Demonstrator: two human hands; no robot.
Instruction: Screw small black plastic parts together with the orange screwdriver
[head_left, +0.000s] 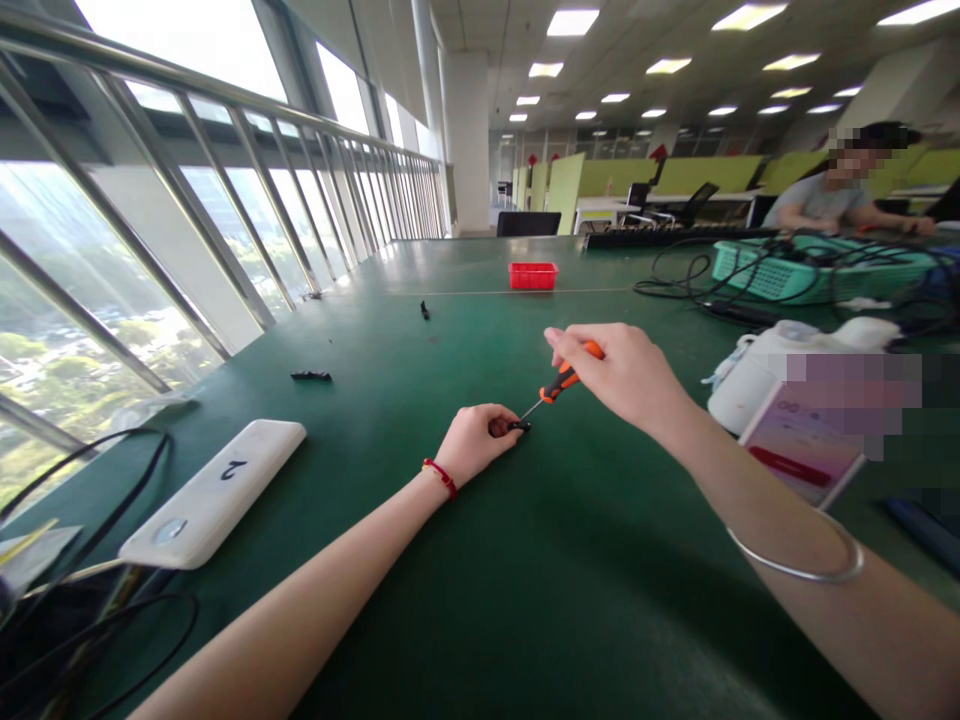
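My right hand is wrapped round the orange and black handle of a screwdriver. Its metal shaft slants down to the left, and the tip meets or nearly meets a small black part. That part is pinched low over the green table by my left hand, whose fingers hide much of it. Two other small black pieces lie apart on the table: a long one to the left and a shorter one farther back.
A red basket stands farther back. At left lies a white power bank beside black cables. To the right are a white bottle, a propped card and a teal basket of cables. Another person sits beyond.
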